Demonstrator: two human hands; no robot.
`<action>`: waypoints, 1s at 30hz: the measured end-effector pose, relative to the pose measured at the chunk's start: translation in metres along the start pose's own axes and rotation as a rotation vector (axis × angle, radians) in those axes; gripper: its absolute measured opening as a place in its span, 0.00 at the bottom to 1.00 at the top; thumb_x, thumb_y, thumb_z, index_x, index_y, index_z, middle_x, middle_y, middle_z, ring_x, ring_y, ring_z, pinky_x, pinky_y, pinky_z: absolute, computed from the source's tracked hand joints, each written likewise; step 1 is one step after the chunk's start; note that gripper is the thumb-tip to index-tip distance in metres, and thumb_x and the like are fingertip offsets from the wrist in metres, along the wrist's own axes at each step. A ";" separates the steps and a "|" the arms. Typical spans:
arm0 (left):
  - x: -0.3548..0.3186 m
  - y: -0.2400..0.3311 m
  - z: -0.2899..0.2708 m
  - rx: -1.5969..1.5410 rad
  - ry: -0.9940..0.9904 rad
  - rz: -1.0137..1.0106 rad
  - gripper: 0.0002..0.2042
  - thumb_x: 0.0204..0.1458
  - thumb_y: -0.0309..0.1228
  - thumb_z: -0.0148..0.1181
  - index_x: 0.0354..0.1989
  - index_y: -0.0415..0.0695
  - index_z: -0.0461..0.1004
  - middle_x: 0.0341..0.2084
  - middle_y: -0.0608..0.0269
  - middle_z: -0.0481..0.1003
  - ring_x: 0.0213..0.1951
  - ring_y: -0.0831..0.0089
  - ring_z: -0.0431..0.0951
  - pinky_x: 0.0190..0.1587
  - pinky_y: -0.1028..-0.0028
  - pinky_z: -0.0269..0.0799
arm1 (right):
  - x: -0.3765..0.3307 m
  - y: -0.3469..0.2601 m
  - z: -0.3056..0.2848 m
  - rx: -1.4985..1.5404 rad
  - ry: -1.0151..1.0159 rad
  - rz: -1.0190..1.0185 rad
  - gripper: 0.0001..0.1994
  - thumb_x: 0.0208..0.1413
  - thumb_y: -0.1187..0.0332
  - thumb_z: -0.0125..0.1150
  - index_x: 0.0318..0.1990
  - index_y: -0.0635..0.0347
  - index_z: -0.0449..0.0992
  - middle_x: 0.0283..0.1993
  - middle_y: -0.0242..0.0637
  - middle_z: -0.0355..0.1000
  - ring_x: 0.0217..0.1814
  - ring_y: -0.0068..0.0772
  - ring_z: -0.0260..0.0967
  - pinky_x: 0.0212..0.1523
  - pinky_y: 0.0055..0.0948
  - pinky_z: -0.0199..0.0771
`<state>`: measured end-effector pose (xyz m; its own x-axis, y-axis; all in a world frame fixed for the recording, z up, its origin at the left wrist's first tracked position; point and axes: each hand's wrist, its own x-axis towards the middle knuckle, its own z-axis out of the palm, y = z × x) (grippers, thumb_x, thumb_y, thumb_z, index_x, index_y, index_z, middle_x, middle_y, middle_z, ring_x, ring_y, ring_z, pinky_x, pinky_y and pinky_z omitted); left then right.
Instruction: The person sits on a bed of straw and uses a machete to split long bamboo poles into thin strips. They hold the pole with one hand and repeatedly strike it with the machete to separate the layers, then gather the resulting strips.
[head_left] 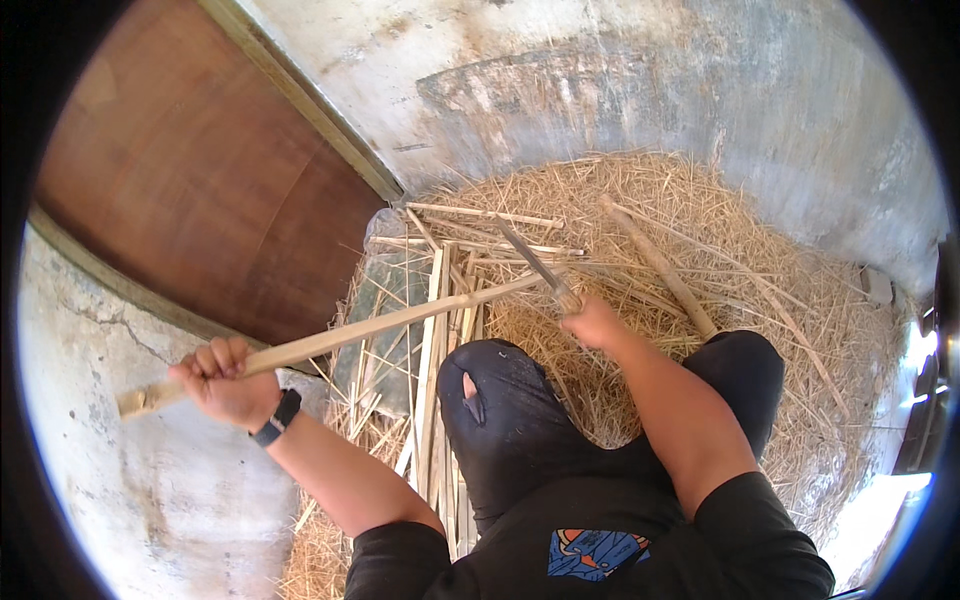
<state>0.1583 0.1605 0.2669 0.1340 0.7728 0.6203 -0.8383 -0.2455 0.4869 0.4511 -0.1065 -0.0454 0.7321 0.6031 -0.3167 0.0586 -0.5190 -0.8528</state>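
My left hand [238, 388], with a dark watch on its wrist, is closed round a long pale bamboo strip [375, 322] near its left end. The strip slants up to the right across the space ahead of my knees. In my right hand [598, 325] is the handle of a long-bladed knife [530, 256], its blade pointing up and to the left. The blade lies by the strip's far end; whether the two touch, I cannot tell. Several split bamboo strips [430, 370] lie lengthwise beside my left knee.
Loose straw [700, 190] covers the floor up to a stained wall [620, 90]. A thicker pole [660, 265] rests on it near my right knee. On the left stand a brown door panel [220, 170] and a grey slab [385, 330]. A small block [876, 286] sits far right.
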 end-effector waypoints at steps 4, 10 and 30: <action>-0.021 0.059 -0.010 -0.071 -0.097 0.092 0.20 0.67 0.43 0.52 0.22 0.53 0.59 0.14 0.74 0.51 0.18 0.81 0.51 0.22 0.80 0.49 | -0.033 -0.076 -0.054 0.311 -0.110 -0.056 0.10 0.57 0.72 0.64 0.44 0.62 0.71 0.31 0.37 0.76 0.22 0.17 0.66 0.21 0.20 0.69; -0.034 0.147 -0.023 -0.270 -0.357 0.204 0.23 0.70 0.43 0.44 0.18 0.52 0.55 0.13 0.74 0.52 0.16 0.79 0.51 0.22 0.77 0.49 | -0.072 -0.118 -0.118 0.461 -0.198 -0.236 0.13 0.56 0.72 0.65 0.47 0.60 0.71 0.36 0.36 0.78 0.20 0.12 0.62 0.19 0.16 0.62; -0.056 0.052 0.012 -0.426 -0.245 -0.038 0.20 0.69 0.42 0.47 0.21 0.52 0.59 0.15 0.75 0.52 0.19 0.79 0.53 0.25 0.75 0.52 | -0.077 -0.067 -0.114 1.007 -0.211 -0.344 0.13 0.57 0.75 0.66 0.47 0.56 0.70 0.27 0.25 0.65 0.24 0.18 0.63 0.30 0.27 0.71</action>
<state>0.1132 0.0976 0.2653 0.2464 0.6035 0.7583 -0.9651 0.0814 0.2489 0.4682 -0.1871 0.0834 0.6460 0.7630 0.0218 -0.4157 0.3756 -0.8283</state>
